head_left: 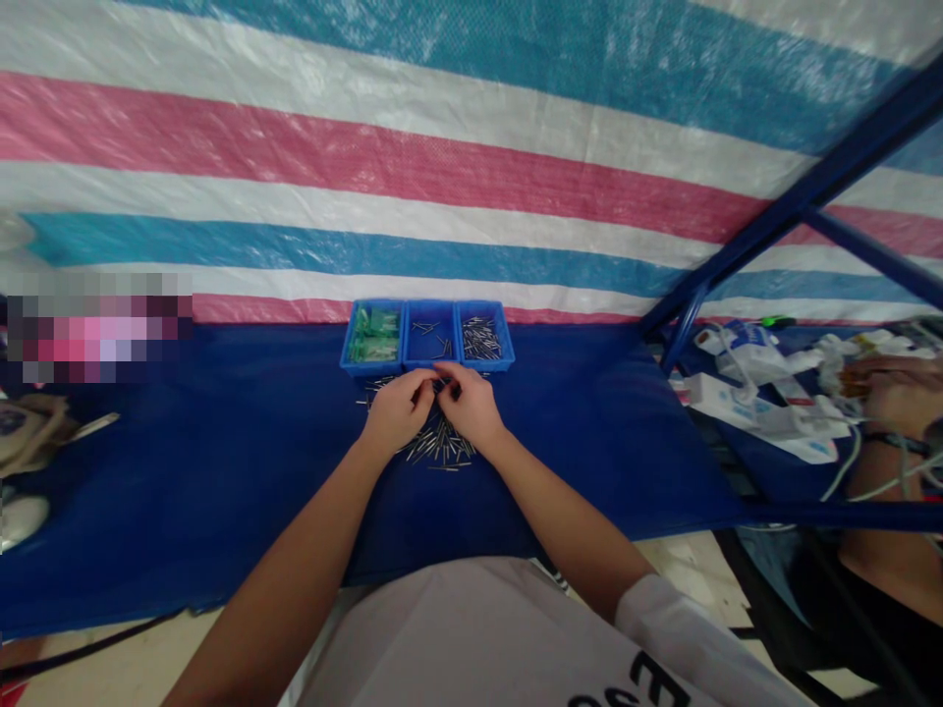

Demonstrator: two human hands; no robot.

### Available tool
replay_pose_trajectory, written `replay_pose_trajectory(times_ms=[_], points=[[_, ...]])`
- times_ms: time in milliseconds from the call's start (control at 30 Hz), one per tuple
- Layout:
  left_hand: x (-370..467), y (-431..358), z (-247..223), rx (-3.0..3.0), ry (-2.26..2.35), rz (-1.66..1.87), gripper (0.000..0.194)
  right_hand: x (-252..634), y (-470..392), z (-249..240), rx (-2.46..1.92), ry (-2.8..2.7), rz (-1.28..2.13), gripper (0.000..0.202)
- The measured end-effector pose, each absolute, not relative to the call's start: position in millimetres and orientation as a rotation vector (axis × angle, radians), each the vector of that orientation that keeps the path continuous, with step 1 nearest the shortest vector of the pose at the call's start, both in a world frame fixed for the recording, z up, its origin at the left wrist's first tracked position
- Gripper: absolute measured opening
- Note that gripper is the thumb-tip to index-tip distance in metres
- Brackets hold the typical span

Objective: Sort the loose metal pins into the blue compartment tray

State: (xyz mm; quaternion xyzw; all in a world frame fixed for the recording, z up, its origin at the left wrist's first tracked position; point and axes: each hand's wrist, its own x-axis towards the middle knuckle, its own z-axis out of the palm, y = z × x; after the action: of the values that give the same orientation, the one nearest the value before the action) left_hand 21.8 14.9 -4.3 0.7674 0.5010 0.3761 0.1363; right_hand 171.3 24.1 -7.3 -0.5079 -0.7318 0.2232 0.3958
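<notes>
My left hand (399, 412) and my right hand (472, 405) meet over a loose pile of thin metal pins (440, 444) on the blue table. The fingers of both are curled, thumb against fingertips; what lies between them is too small and hidden to make out. Just beyond my fingertips stand three joined blue bins. Green and clear plastic packets (375, 332) fill the left one. In the middle bin (430, 337) lie several scattered pins, while the right bin holds a dense heap of short metal pieces (481, 340). Part of the pile is hidden beneath my hands.
Behind the table (589, 432) hangs a striped plastic sheet (457, 162). A blue metal frame (766, 231) rises on the right. Past it, a co-worker's hand (899, 393) is among white boxes (758, 412) and cables. A brown bag-like object (33, 432) sits far left.
</notes>
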Motion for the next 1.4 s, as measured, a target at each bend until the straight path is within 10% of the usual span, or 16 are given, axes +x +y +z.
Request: replay_pose_trajectory(times_ms=[400,800,1400], points=[[22,14,-3,2.225,1.360,1.266,0.019,167,29,-18,-1.027,-1.313,1.145,0.059],[24,15,-4,2.227,1.338,1.323,0.017,165,29,-13,-1.020,-1.198,1.230,0.023],[19,19,-7,2.103,1.443,1.301,0.023,163,28,-11,-1.097,-1.168,1.204,0.026]])
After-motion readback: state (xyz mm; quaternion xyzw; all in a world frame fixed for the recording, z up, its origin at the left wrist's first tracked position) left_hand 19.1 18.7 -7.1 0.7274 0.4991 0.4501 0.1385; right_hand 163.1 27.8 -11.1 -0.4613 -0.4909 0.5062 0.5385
